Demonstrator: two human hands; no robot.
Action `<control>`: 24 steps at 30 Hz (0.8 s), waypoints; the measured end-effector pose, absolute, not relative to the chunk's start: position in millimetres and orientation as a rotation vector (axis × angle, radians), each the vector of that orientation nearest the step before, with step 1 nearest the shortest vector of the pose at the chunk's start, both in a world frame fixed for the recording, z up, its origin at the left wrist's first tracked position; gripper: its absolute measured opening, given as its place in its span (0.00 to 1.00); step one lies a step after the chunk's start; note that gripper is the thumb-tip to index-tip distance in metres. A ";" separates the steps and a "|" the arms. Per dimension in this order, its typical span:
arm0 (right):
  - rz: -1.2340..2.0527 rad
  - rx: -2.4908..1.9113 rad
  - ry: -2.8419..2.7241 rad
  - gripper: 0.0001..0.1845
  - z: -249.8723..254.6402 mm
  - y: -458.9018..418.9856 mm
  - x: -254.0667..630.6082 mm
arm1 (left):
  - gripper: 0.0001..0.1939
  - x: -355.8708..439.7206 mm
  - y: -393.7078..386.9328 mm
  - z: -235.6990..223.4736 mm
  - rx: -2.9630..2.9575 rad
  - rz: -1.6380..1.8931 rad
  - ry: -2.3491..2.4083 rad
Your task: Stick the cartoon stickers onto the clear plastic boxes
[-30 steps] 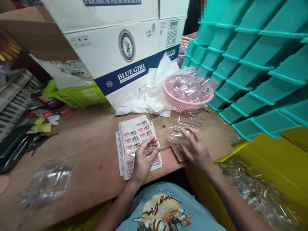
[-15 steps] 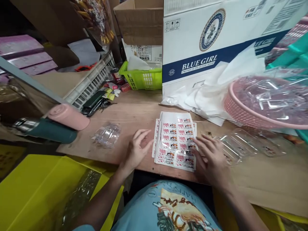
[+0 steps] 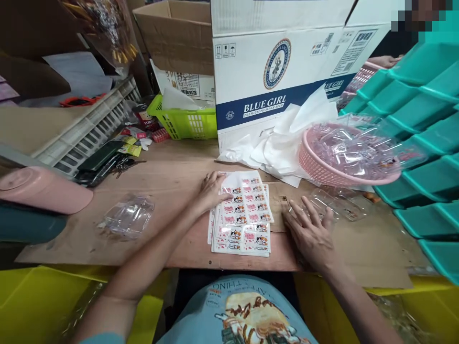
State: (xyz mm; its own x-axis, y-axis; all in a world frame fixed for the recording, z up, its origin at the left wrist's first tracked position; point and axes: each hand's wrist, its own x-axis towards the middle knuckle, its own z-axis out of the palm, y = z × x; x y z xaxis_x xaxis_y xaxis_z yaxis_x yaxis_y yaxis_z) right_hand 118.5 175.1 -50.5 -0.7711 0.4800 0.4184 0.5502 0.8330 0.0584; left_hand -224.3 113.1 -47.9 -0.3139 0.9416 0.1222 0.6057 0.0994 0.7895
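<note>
A stack of sticker sheets (image 3: 247, 215) printed with small cat pictures lies on the wooden table (image 3: 172, 177) in front of me. My left hand (image 3: 212, 190) rests on the stack's upper left corner, fingers touching the top sheet. My right hand (image 3: 311, 235) lies flat and spread on a cardboard sheet (image 3: 362, 248) just right of the stickers, holding nothing. Its fingertips reach toward clear plastic clamshell cases (image 3: 337, 203) lying beyond it.
A pink basket (image 3: 322, 169) of clear cases sits at right, beside stacked teal trays (image 3: 416, 143). White paper (image 3: 283, 143) and a Blue Girl carton (image 3: 279, 76) stand behind. More clear cases (image 3: 127, 217) lie at left, near a pink-capped bottle (image 3: 39, 191). Yellow bins (image 3: 39, 301) are below.
My left hand has moved forward from the table onto the top corner of the sticker stack. My right hand has slid off the stickers onto the cardboard. The view has swung right.
</note>
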 end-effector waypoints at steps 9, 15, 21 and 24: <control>0.431 -0.756 -2.262 0.34 -10.2 183.3 45.7 | 0.18 -206.9 109.6 -28.6 1.139 1.426 1.570; 1.103 -0.762 -2.047 0.33 -18.1 212.8 -6.1 | 0.31 -194.7 88.5 -19.8 0.803 1.597 1.319; 0.874 -0.655 -2.314 0.22 -15.9 222.4 -22.7 | 0.28 -214.6 102.6 -17.5 0.964 1.457 1.444; 0.587 -0.713 -2.266 0.24 -7.3 210.5 -29.5 | 0.17 -211.4 107.0 -15.9 0.743 1.419 1.289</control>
State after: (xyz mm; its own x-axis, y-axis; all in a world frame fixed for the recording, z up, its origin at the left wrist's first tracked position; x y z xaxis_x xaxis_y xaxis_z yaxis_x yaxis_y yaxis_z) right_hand -29.5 210.5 -7.3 -0.6182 0.6308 0.4691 0.3237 0.7481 -0.5794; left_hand -211.4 107.0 -15.9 -0.2750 0.9428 -0.1886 -0.2783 0.1097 0.9542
